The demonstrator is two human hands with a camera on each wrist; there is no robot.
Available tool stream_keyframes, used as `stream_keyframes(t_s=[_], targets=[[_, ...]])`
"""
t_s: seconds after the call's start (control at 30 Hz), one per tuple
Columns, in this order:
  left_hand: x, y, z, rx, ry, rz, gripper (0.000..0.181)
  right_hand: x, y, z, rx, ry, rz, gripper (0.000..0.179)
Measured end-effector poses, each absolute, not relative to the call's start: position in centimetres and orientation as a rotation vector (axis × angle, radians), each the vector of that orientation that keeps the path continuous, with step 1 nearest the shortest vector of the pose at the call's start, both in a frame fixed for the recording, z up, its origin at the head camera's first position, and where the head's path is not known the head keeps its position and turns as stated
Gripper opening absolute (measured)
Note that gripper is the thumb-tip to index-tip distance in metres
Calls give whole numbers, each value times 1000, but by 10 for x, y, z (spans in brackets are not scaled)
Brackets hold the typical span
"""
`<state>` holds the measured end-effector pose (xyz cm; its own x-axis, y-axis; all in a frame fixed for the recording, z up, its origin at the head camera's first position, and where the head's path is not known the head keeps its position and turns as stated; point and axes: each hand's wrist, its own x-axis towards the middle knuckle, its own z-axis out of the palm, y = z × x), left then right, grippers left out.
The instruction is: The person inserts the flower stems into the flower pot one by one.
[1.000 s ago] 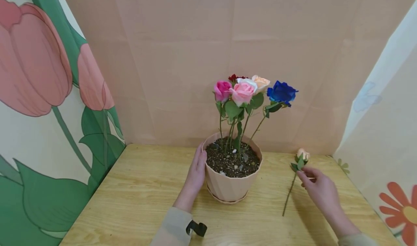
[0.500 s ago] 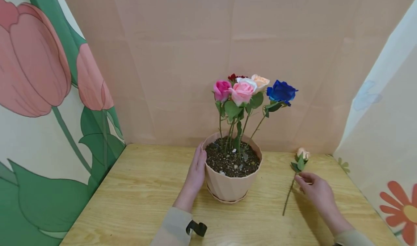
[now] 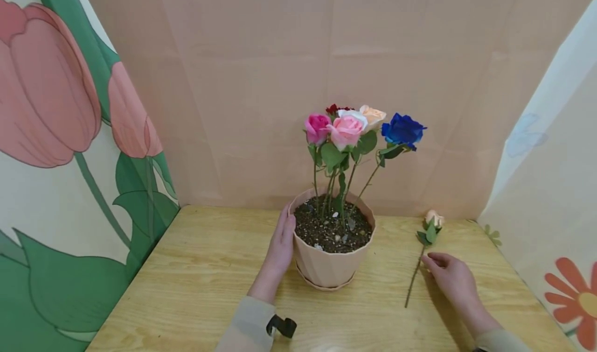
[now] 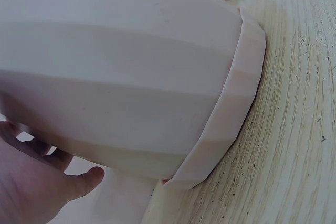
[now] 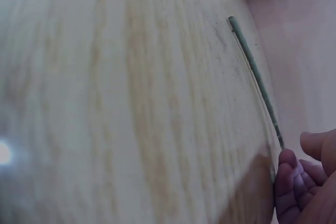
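A pale pink flowerpot [image 3: 328, 269] filled with dark soil stands on a matching saucer. My left hand [image 3: 281, 243] rests flat along the pot's left side, fingers extended; in the left wrist view its thumb stands away from the pot wall. Several roses are planted in the soil: a blue rose [image 3: 403, 130], a light pink rose [image 3: 346, 131], a magenta rose [image 3: 318, 129], and white, peach and dark red ones behind. A loose peach rose [image 3: 434, 219] lies on the table at the right. At its stem [image 5: 257, 74] is my right hand [image 3: 451, 278], fingertips touching it, thumb apart.
The wooden table [image 3: 200, 284] meets a plain beige backdrop [image 3: 252, 82] behind the pot. Panels with painted tulips [image 3: 56, 93] on the left and a painted red flower [image 3: 578, 300] on the right border it. A black strap [image 3: 282, 326] sits at the left cuff.
My right hand has slid down along the loose rose's stem, away from the bloom, toward me. The loose rose stays lying where it was. My left hand keeps its place against the pot.
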<state>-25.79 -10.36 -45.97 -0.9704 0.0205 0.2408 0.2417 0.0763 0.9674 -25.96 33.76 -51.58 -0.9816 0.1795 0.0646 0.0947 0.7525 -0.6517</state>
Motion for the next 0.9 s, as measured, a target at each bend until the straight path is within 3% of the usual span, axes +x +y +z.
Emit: stream_keyframes(t_s=[0.9], targets=[[-256,-103,-457,-254,-2196,-2002,58,-268,336,-527,-257,-2834,965,56]])
